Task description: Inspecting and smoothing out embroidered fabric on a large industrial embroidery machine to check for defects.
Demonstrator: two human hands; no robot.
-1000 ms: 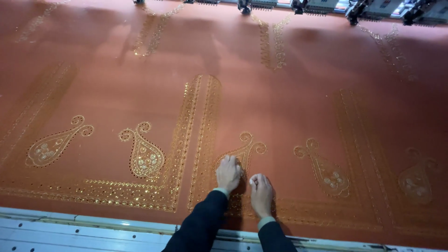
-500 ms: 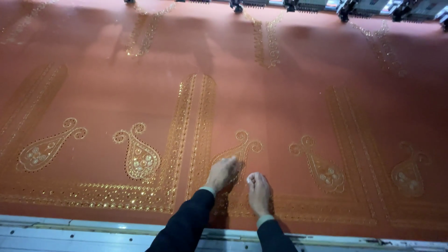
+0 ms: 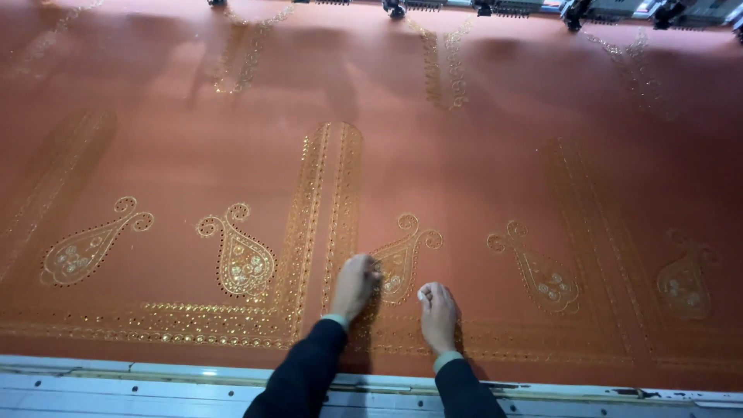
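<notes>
A wide rust-orange cloth (image 3: 464, 170) with gold embroidery lies stretched flat in front of me. My left hand (image 3: 354, 285) rests on it, fingers curled at the left edge of a gold paisley motif (image 3: 405, 259). My right hand (image 3: 438, 313) lies just right of it, below the same motif, fingertips pressed to the cloth. A small pale bit shows at the right hand's fingertips; what it is stays unclear. Both sleeves are dark with pale cuffs.
A gold double border band (image 3: 325, 201) runs up the cloth left of my hands. More paisley motifs (image 3: 236, 259) sit on either side. A pale metal frame rail (image 3: 155, 383) edges the cloth near me. Machine heads (image 3: 576, 11) line the far edge.
My left hand slid slightly left and curled its fingers at the motif's edge. The right hand stayed close beside it, and the view shifted a little.
</notes>
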